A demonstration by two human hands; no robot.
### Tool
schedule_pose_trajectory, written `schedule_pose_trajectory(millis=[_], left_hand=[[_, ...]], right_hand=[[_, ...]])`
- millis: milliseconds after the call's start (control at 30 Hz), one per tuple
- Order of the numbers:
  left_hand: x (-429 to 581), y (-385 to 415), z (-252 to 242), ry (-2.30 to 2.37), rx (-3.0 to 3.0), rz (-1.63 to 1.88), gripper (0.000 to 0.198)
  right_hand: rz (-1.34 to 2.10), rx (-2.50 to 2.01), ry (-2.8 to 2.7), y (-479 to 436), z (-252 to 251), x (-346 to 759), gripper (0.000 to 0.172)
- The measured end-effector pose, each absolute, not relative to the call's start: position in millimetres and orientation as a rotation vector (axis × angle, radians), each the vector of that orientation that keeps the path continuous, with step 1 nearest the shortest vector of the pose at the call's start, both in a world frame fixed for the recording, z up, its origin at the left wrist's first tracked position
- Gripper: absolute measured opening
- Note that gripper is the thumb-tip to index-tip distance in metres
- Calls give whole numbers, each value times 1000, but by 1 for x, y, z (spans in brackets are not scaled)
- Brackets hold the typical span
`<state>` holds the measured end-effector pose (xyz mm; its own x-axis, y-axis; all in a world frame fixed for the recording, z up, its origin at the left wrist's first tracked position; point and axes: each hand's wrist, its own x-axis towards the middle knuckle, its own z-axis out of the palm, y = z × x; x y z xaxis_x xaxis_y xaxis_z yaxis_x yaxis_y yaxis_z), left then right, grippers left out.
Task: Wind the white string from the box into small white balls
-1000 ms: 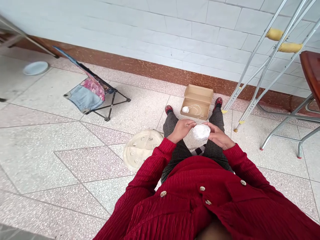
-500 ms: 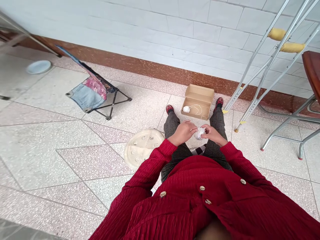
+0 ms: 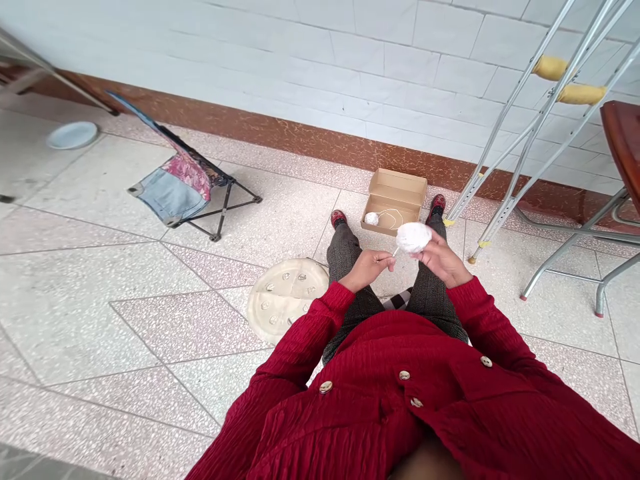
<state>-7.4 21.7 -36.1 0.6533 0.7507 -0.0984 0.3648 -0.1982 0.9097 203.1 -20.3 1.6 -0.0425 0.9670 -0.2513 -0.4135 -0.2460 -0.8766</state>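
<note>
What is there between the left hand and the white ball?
In the head view, a thin white piece, perhaps yarn, runs from the left hand to the white ball.

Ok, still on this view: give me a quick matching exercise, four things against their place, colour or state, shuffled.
Things:
1. Bigger white ball
2. Smaller white ball
3. Cardboard box
4. Folding chair

Places, colours, states:
A. lid open, on the floor
B. blue and pink
C. held in the right hand
D. lying beside a loose loop of string

Pairs: 1-C, 2-D, 3-A, 4-B.
</note>
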Motion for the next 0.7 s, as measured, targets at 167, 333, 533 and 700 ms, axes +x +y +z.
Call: schedule_pose_trajectory(millis=[167, 333, 533, 700], left_hand=[[-4, 8, -34, 832, 2004, 317, 34], [-6, 24, -23, 775, 2288, 428, 24], [-6, 43, -27, 785, 2016, 580, 28], [-2, 33, -42, 932, 1766, 521, 36]], right_hand=[[1042, -1551, -962, 0, -28, 216, 55], [1137, -1786, -1340, -21, -63, 204, 52], [1970, -1186, -914, -46, -42, 192, 50], [1821, -1075, -645, -41, -11, 199, 49]])
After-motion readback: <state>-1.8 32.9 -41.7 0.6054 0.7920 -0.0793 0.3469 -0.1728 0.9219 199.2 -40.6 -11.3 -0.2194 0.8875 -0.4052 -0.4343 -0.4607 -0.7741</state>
